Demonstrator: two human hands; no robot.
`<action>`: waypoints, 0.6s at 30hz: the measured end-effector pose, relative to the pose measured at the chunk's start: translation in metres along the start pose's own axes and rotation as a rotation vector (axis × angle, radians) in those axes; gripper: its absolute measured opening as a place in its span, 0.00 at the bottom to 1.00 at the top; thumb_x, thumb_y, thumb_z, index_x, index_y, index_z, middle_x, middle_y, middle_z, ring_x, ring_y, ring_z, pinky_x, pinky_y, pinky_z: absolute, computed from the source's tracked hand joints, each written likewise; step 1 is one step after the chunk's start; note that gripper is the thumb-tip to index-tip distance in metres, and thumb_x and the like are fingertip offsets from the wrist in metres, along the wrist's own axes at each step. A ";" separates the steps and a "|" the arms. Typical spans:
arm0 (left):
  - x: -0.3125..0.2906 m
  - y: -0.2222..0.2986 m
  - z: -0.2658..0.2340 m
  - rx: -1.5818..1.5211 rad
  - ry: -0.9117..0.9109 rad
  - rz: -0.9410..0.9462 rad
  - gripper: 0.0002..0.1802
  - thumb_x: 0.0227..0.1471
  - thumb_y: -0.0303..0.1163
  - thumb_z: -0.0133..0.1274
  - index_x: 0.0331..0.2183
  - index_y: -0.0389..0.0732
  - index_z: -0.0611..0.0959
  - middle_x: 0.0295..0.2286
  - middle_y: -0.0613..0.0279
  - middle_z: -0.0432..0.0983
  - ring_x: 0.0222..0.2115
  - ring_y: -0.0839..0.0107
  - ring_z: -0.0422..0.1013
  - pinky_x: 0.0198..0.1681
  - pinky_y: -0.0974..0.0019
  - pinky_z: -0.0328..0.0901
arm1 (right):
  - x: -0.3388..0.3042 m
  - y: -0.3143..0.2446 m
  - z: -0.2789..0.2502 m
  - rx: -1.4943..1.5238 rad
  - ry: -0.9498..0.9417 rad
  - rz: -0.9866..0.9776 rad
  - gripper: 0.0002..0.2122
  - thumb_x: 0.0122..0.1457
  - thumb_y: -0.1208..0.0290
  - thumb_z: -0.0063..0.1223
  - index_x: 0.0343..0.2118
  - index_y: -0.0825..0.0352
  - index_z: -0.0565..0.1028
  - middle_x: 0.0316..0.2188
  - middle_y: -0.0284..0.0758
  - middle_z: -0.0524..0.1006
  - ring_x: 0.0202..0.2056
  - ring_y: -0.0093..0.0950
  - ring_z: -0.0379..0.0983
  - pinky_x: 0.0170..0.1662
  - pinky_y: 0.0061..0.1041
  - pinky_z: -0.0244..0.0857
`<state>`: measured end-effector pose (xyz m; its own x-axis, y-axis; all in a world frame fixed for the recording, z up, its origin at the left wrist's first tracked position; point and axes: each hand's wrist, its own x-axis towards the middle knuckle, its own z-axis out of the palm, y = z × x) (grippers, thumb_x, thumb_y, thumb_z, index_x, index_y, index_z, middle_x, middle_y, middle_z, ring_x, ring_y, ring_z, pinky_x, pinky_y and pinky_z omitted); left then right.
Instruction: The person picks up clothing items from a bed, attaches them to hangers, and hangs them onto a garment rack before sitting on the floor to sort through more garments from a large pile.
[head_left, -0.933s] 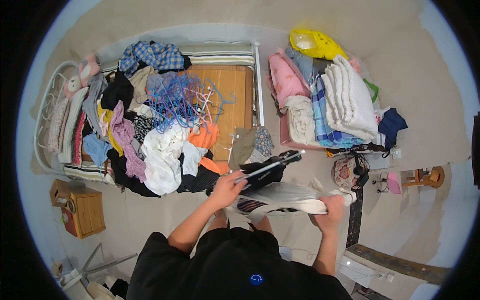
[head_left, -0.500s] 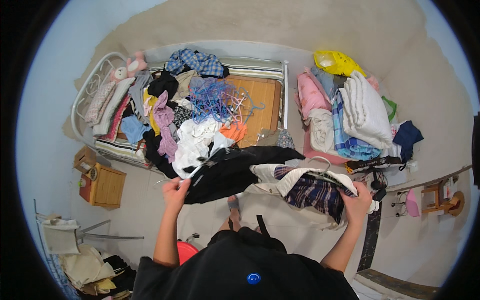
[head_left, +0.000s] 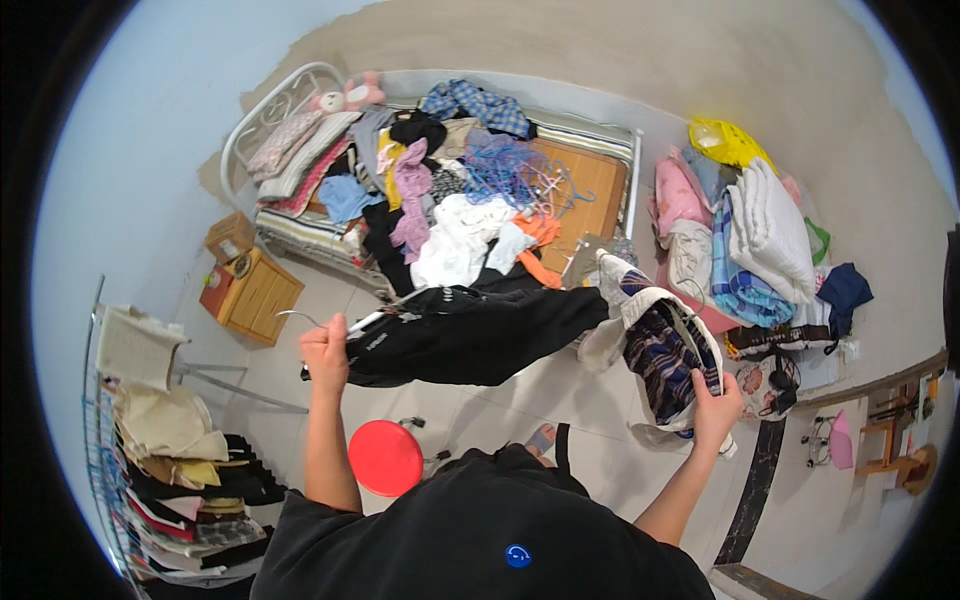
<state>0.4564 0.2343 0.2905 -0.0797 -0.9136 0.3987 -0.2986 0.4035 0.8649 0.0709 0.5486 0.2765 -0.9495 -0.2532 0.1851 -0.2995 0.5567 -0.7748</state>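
Note:
My left hand (head_left: 326, 352) is closed on a white hanger (head_left: 368, 322), its metal hook sticking out to the left. From that hanger a black garment (head_left: 470, 338) stretches sideways in front of me. My right hand (head_left: 716, 402) grips the edge of a cream jacket (head_left: 712, 345) with a dark plaid lining (head_left: 660, 365); a hanger hook shows at its collar. The black garment's right end reaches close to the jacket, and whether they touch is hard to see. Both garments are held up above the tiled floor.
Behind them is a bed (head_left: 640, 185) with heaped clothes and tangled blue hangers (head_left: 515, 170). A wooden nightstand (head_left: 262, 298) stands left of it. Folded bedding (head_left: 770, 230) is piled at the right. Near my left are a red stool (head_left: 386, 458) and a rack of hung clothes (head_left: 190, 500).
My view has turned left, bringing more of the clothes rack and the red stool into sight. The jacket has swung more upright, and the two garments are farther apart. Both hands keep their hold.

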 end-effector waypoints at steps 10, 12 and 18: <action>-0.071 -0.050 -0.172 0.022 0.162 -0.161 0.26 0.51 0.36 0.51 0.09 0.35 0.63 0.09 0.73 0.53 0.13 0.81 0.49 0.16 0.69 0.44 | -0.167 -0.044 0.014 0.295 -0.292 0.010 0.11 0.47 0.72 0.60 0.31 0.71 0.73 0.25 0.27 0.73 0.27 0.17 0.65 0.33 0.18 0.61; -0.093 -0.055 -0.212 0.054 0.190 -0.151 0.27 0.51 0.35 0.51 0.09 0.35 0.62 0.09 0.73 0.52 0.13 0.82 0.49 0.16 0.69 0.44 | -0.204 -0.056 0.011 0.356 -0.403 0.071 0.11 0.48 0.72 0.60 0.32 0.70 0.74 0.26 0.27 0.73 0.27 0.16 0.65 0.33 0.17 0.60; -0.151 -0.054 -0.294 0.188 0.187 -0.016 0.21 0.45 0.33 0.57 0.10 0.34 0.69 0.07 0.66 0.56 0.11 0.79 0.50 0.14 0.68 0.47 | -0.284 -0.079 0.010 0.470 -0.641 0.055 0.12 0.47 0.73 0.60 0.34 0.71 0.73 0.26 0.27 0.73 0.27 0.16 0.65 0.33 0.16 0.60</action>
<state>0.7647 0.3648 0.2731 0.0988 -0.8876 0.4500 -0.4711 0.3566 0.8068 0.3649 0.5689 0.2788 -0.6804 -0.7205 -0.1341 -0.0474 0.2259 -0.9730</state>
